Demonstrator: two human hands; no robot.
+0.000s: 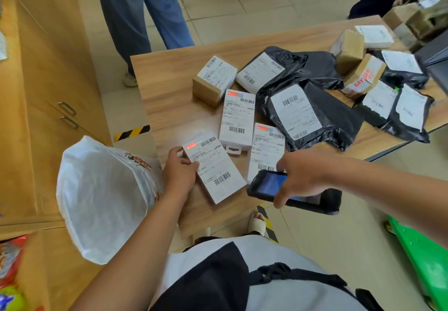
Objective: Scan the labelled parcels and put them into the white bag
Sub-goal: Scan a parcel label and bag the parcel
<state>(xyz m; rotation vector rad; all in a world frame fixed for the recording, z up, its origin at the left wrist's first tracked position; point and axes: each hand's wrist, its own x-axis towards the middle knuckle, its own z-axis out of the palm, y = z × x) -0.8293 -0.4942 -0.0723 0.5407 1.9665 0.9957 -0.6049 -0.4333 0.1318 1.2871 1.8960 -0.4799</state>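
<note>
My left hand (180, 172) grips the left edge of a white labelled box (215, 168) at the near corner of the wooden table (169, 97). My right hand (303, 173) holds a black handheld scanner (269, 187) with a lit blue screen, just right of that box. Two more white labelled boxes (237, 119) (265, 151) lie beyond. The white bag (101, 196) hangs at the table's left side, close to my left wrist.
Black poly-bag parcels (312, 116), a small brown labelled carton (213, 80) and more cartons (361, 75) cover the table's middle and right. Wooden cabinets (48, 80) stand at left. One person in jeans (143, 14) stands beyond the table, another at the top right. A green object (424, 262) lies on the floor at right.
</note>
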